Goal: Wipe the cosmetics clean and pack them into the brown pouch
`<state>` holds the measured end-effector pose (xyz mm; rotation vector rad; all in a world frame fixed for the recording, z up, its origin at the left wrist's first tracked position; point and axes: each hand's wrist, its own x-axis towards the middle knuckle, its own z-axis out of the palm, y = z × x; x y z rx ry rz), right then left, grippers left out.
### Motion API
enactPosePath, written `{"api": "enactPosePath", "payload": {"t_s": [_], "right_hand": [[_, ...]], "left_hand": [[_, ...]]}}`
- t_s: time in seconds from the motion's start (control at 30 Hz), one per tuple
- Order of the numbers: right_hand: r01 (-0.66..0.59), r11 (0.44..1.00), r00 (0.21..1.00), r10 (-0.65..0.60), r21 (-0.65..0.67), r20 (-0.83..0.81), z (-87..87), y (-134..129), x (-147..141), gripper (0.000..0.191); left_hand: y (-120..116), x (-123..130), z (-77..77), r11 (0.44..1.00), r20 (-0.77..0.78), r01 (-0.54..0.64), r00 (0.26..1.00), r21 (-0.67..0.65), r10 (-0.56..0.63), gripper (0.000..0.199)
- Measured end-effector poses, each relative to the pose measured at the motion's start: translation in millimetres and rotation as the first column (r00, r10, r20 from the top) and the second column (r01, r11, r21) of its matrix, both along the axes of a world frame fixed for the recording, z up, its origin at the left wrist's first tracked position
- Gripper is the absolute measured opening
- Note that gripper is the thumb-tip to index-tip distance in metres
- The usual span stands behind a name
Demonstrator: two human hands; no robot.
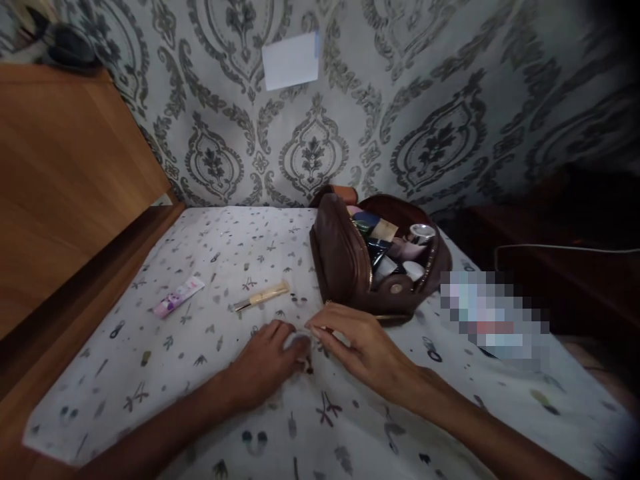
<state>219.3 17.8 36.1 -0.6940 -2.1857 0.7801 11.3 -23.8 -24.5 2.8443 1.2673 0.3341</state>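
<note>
Nearing each other over the cloth point(200, 413): left hand point(265, 365) and right hand point(357, 343)

The right grip is nearly closed, thumb and forefinger tips drawn together; whether they pinch anything is unclear. The left grip is half curled, its thumb toward the right fingertips, its contents impossible to tell. Just beyond lies a slim gold tube point(263, 297), with a pink-and-white tube point(179, 297) farther left. The open brown bag point(343, 250), full of cosmetics, stands directly beyond the right hand. Patterned wallpaper point(215, 100) rises behind.
</note>
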Motion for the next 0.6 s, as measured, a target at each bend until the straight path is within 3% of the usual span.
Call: {"api": "enactPosePath", "payload": {"t_s": [0.13, 0.27, 0.33, 0.43, 0.53, 0.6], "right_hand": [[0.043, 0.96, 0.999, -0.048, -0.276, -0.014, -14.5, -4, -18, 0.029], [0.029, 0.864, 0.99, -0.093, -0.503, -0.102, -35.2, -6, -35, 0.038], [0.009, 0.816, 0.982, -0.115, -0.577, -0.149, -43.0, -8, -44, 0.04], [-0.025, 0.735, 0.972, -0.14, -0.678, -0.188, -46.7, -11, -56, 0.043], [-0.046, 0.654, 0.957, -0.189, -0.755, -0.221, -46.1, -16, -66, 0.044], [-0.077, 0.597, 0.939, -0.225, -0.799, -0.259, -48.4, -21, -72, 0.047]], "left_hand": [[0, -17, 1.3, 0.999, 0.052, -0.012, 0.999, 0.045, 0.009, 0.02], [10, -47, 10.6, 0.973, 0.191, -0.211, 0.963, 0.09, 0.191, 0.027], [18, -71, 19.0, 0.922, 0.227, -0.372, 0.912, 0.104, 0.342, 0.03], [25, -113, 32.6, 0.797, 0.176, -0.58, 0.814, 0.17, 0.554, 0.032], [20, -146, 40.7, 0.66, -0.049, -0.724, 0.665, 0.203, 0.745, 0.039], [13, -160, 39.2, 0.626, -0.197, -0.763, 0.597, 0.161, 0.778, 0.043]]}}
